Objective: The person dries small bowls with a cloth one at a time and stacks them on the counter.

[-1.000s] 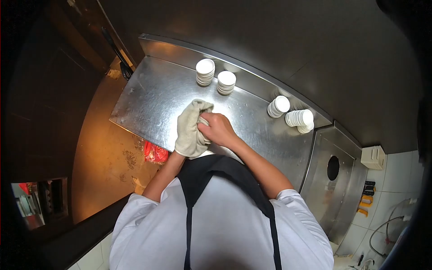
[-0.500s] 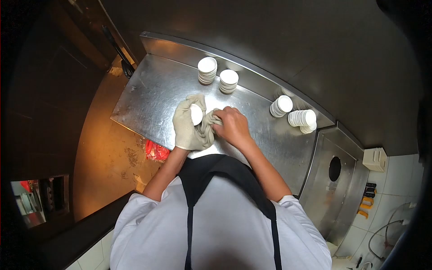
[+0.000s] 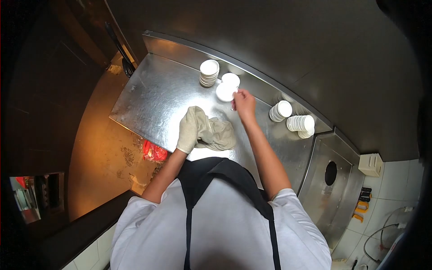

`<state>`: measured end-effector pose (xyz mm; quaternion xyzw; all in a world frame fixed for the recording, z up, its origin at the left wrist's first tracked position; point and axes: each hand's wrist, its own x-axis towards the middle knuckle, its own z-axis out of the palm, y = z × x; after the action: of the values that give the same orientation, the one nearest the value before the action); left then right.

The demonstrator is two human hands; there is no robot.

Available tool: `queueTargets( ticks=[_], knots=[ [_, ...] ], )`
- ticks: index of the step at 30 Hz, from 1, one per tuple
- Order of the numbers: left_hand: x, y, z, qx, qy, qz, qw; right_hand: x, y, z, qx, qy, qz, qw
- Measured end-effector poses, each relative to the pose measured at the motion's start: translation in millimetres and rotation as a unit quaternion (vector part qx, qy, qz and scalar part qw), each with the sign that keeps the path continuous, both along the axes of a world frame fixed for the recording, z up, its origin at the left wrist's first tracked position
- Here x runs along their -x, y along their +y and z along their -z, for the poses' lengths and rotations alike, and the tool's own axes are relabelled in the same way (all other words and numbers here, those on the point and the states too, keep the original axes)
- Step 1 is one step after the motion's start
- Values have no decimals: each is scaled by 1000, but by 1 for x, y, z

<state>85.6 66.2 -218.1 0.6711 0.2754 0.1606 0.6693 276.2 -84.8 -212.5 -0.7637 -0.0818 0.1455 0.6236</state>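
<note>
My right hand [image 3: 244, 102] is bare and pinches the rim of a small white dish [image 3: 226, 92]. That dish is held in front of a stack of white dishes [image 3: 231, 80] and overlaps it in view. To the left of it stands another stack of white dishes [image 3: 209, 72]. My left hand [image 3: 189, 130], in a pale knit glove, is closed on a crumpled greyish-beige cloth [image 3: 218, 135] above the steel counter's front part. The left fingers are partly hidden by the cloth.
The steel counter [image 3: 148, 94] has a raised back edge. More stacks of white dishes stand on its right side, one stack [image 3: 281, 110] beside another [image 3: 300, 123]. A steel basin with a dark round hole [image 3: 330, 173] adjoins at right. A red plastic bag [image 3: 154, 151] lies below at left.
My right hand has let go of the cloth and carried the white dish from my gloved left hand up to the second stack. The cloth now hangs spread out to the right of my left hand.
</note>
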Motion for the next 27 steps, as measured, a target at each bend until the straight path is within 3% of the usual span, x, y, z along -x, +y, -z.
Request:
queueTargets(
  ticks=[2,5,8,10,11,13,18,22,25,27],
  knots=[
    [3,3,4,-6,27,17,999,-30,5,-6,-11,33,27,999],
    [10,1,-28,-259,143,69,953,-46,11,-8,-37,58,45,997],
    [5,5,-9,-310,52,74,946,-43,4,-13,-18,21,72,997],
    [2,2,-24,-24,8,29,999,-33,-17,-10,63,-87,92,990],
    [1,-1,-31,124,-12,7,992,-31,-37,-3,129,-174,96,972],
    [11,1,-36,-106,-26,54,993,-20,-75,-6,227,-300,122,919],
    [6,10,-2,-293,42,78,952,-3,-153,-32,402,-461,191,768],
    [-5,3,11,-152,65,83,983,-12,-193,-19,432,-376,86,815],
    [-9,0,18,-163,27,88,982,-20,-207,-24,405,-369,63,834],
    [-2,-4,-11,-204,-1,95,974,-24,-212,-25,369,-363,75,853]
  ],
)
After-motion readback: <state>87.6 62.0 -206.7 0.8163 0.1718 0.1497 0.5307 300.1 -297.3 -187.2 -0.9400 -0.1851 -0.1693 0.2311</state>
